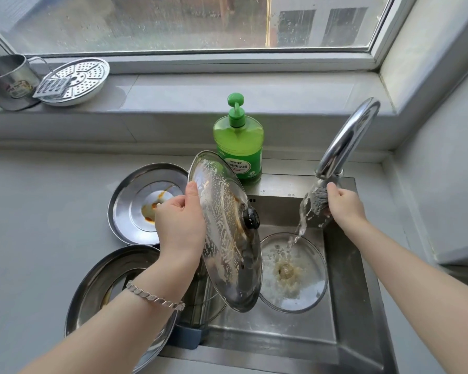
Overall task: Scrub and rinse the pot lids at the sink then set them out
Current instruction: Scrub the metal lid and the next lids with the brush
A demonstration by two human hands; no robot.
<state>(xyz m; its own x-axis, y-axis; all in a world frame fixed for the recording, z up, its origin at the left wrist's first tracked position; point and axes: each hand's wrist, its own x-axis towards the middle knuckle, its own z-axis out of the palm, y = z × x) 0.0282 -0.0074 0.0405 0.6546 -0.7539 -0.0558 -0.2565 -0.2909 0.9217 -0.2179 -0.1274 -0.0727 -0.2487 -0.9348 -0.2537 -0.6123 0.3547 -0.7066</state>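
Glass lid (227, 238): held on edge over sink (343, 279), left hand (179, 220) gripping rim, thumb on sudsy face. Judged stiff, breakable, soap-slick; take by rim or knob (251, 217). Right hand (343, 206) clenches grey scrubber (315, 203) under tap (346, 139) stream. Second lid (303, 279) lies in basin. Left fingers obscured behind glass; scrubber type unclear.
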